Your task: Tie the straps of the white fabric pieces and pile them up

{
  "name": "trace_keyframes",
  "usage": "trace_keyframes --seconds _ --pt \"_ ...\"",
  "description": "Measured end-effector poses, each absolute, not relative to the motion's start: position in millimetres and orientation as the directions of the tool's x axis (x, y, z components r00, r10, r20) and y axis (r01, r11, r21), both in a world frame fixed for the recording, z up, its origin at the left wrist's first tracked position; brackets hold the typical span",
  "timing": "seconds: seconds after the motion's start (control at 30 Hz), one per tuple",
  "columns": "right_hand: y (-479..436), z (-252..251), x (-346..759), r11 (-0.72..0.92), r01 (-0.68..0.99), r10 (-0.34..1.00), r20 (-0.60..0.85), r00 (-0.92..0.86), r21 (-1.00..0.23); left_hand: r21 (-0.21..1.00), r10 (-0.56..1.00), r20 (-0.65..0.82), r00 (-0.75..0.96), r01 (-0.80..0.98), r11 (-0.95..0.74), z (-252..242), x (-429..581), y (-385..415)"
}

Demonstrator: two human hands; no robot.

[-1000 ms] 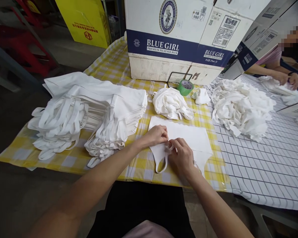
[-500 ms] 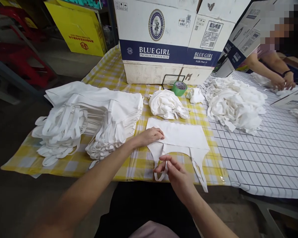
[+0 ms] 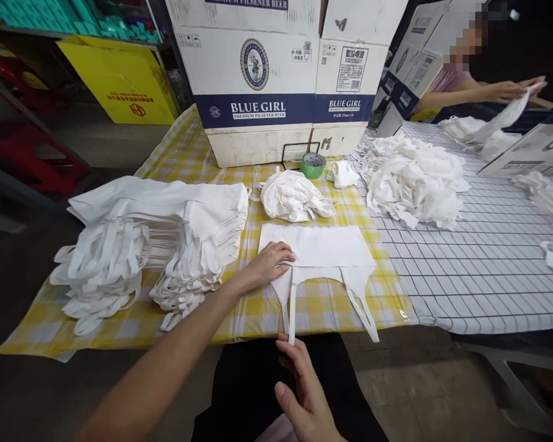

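A white camisole [image 3: 322, 248] lies flat on the table, its shoulder straps pointing toward me. My left hand [image 3: 273, 263] presses on its left part, palm down, the fingers laid on the cloth. One strap [image 3: 292, 307] is drawn out straight over the table edge. Just at that strap's end is my right hand [image 3: 301, 383], thumb apart from the fingers, fingertips touching or very close to the strap. The other strap [image 3: 364, 310] hangs slightly over the edge at the right. To the left rises a neat stack of similar white camisoles [image 3: 203, 202] with straps bunched in front.
Beyond the camisole sit a crumpled white garment [image 3: 292, 196], green tape [image 3: 312, 164] and a small white cloth bundle [image 3: 342, 174]. A large beer carton [image 3: 276, 73] stands behind. At right lies a heap of white garments [image 3: 415, 178]; farther off, a co-worker's hands [image 3: 511, 91] hold white cloth.
My right hand has moved down toward me, its fingers opening from the looped strap, which now lies straight. My left hand stays on the camisole. The co-worker has lifted a white cloth.
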State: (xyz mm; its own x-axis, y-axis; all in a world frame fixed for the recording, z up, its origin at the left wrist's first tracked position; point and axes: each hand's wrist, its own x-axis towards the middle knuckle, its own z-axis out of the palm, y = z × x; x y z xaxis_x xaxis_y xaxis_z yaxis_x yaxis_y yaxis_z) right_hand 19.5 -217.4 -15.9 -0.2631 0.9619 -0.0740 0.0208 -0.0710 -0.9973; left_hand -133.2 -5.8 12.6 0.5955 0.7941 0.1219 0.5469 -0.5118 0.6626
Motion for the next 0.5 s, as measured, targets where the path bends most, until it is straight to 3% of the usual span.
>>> trace_keyframes --seconds 0.2,0.5 --pt "-220.5 -17.1 18.7 -0.062 -0.012 0.967 -0.057 -0.247 -0.998 0.664 0.795 0.106 0.597 0.553 -0.504 19.6 -132.5 -10.9" --pt "-231.5 -25.6 40.3 0.095 0.173 0.954 0.040 -0.297 -0.980 0.623 0.789 0.111 0.605 0.576 -0.529 20.6 -130.8 -14.2"
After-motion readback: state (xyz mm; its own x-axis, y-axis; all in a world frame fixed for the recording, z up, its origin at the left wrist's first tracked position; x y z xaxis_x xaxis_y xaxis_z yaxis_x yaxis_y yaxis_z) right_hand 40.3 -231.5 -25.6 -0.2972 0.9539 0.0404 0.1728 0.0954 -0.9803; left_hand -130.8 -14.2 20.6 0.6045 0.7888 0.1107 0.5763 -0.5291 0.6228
